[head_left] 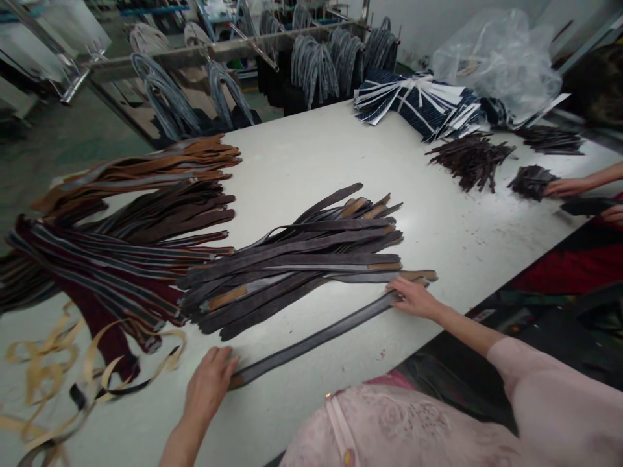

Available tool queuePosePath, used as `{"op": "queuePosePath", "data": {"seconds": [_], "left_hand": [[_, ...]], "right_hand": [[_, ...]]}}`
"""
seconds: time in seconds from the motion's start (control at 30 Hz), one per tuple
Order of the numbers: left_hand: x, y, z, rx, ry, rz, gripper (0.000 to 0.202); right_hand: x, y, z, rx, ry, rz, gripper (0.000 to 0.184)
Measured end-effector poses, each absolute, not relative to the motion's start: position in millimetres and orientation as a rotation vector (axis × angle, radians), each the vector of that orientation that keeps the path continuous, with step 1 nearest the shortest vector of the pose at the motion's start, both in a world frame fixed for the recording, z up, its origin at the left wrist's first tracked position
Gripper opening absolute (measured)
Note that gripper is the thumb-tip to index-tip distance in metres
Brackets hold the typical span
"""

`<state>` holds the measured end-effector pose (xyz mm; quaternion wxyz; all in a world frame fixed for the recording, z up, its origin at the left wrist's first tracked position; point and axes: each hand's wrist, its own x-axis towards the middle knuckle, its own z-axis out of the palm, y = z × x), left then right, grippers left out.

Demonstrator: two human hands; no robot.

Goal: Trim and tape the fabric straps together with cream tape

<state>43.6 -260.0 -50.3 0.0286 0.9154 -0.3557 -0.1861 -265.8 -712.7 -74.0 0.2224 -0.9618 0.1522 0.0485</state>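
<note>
A long dark grey fabric strip (316, 339) is stretched between my two hands, low over the white table. My left hand (208, 379) is closed on its near-left end, where a bit of brown shows. At the other end my right hand (413, 298) grips the strip with fingers pressed together, close to the tips of the pile. Just beyond the strip lies a loose pile of similar grey strips (296, 256), some with tan patches at their ends. Fingertips of both hands are partly hidden.
Left of the pile lie maroon striped strips (117, 253), brown strips (185, 211) and orange-brown strips (160, 165). Curled yellow tape (46, 379) lies front left. Patterned fabric pieces (413, 104), a plastic bag (501, 61) and dark scraps (470, 159) sit far right, near another person's hand (564, 188).
</note>
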Motion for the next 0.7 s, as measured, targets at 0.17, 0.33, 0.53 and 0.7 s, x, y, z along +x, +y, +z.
{"op": "queuePosePath", "data": {"seconds": [0.17, 0.33, 0.53, 0.7], "left_hand": [[13.7, -372.1, -70.2, 2.581, -1.371, -0.190, 0.044], [12.6, -415.8, -74.8, 2.761, -1.215, -0.075, 0.033], [37.0, -364.6, -60.1, 2.756, -1.288, -0.448, 0.031], [50.6, -310.9, -51.7, 2.757, -1.256, -0.955, 0.044]], "right_hand": [[-208.8, -695.7, -81.8, -2.677, 0.650, 0.005, 0.038], [-190.7, -689.2, -86.7, -2.700, 0.589, 0.157, 0.029], [-217.1, -708.5, -94.5, -2.697, 0.565, 0.131, 0.015], [-227.2, -709.7, -96.6, -2.719, 0.556, 0.159, 0.017]]}}
